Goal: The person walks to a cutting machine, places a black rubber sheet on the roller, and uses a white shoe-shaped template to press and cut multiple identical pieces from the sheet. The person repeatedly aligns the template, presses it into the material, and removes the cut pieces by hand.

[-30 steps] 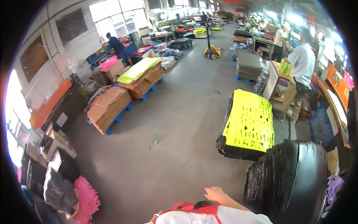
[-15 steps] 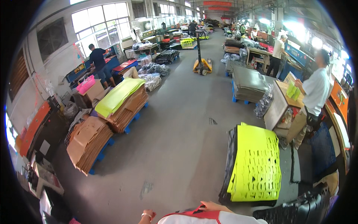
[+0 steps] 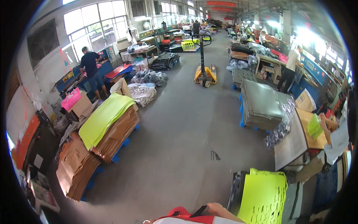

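Note:
My right hand (image 3: 219, 210) is at the lower edge, in front of my red and white clothing (image 3: 182, 212). It is beside a black strap (image 3: 198, 211) on the red cloth; its fingers are blurred and partly hidden, so I cannot tell whether it grips anything. Of my left hand only a sliver beside a pale bracelet (image 3: 147, 221) shows at the bottom edge. Right of my right hand lies a stack of bright yellow-green sheets (image 3: 263, 194) with cut-out slots, with black sheets (image 3: 236, 192) along its left side.
On the left, brown sheet stacks (image 3: 76, 168) stand on blue pallets, one topped by yellow-green sheets (image 3: 106, 117). A yellow pallet jack (image 3: 204, 76) stands ahead in the aisle. Dark grey sheets (image 3: 261, 102) are piled on the right, near a co-worker (image 3: 337, 138) holding green pieces at a table.
The view has moved forward along the aisle; the pallet jack and the stacks appear nearer. My hands have sunk lower in the picture, the left almost out of it.

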